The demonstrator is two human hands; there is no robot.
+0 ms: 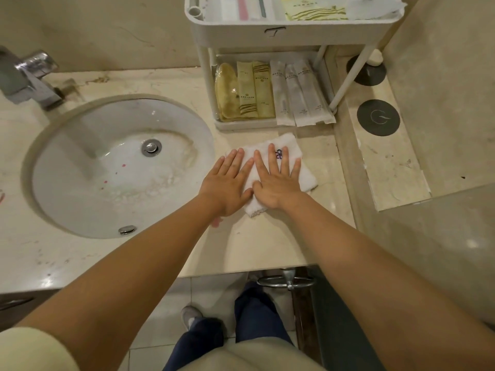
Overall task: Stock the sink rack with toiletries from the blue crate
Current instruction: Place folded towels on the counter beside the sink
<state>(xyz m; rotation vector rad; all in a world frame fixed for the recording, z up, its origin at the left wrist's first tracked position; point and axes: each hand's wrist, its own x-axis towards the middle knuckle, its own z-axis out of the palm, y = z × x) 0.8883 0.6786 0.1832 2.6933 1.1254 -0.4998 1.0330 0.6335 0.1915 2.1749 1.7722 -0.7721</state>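
Pressing down flat on a folded white towel point(304, 170) with the left hand point(227, 183) and the right hand point(276, 180) side by side, fingers straight and a little spread, pinching nothing. Smoothing it on the counter point(267, 242), by the look of it, just in front of the rack point(267, 33). Toiletries already in there: yellow-green sachets point(251, 89) and white sleeves point(300, 92) on the lower shelf, more packets in the top tray; no blue crate anywhere in view. Now the hazards. Could skid the towel on that polished stone with a hard push, left toward the sink point(80, 162) or forward into the sleeves hanging over the shelf's front lip just beyond the towel's far edge, easy to tip out with a nudge. Might also pick up damp beside the basin. As for writing: a purple stitched mark point(279, 154) on the towel, half hidden between the right fingers, not readable. Small emblems and print lines on sachets and sleeves, too fine to make out. A T-like mark on the top tray's front, and a pale curved logo on a dark round disc point(378, 117) off to the right.
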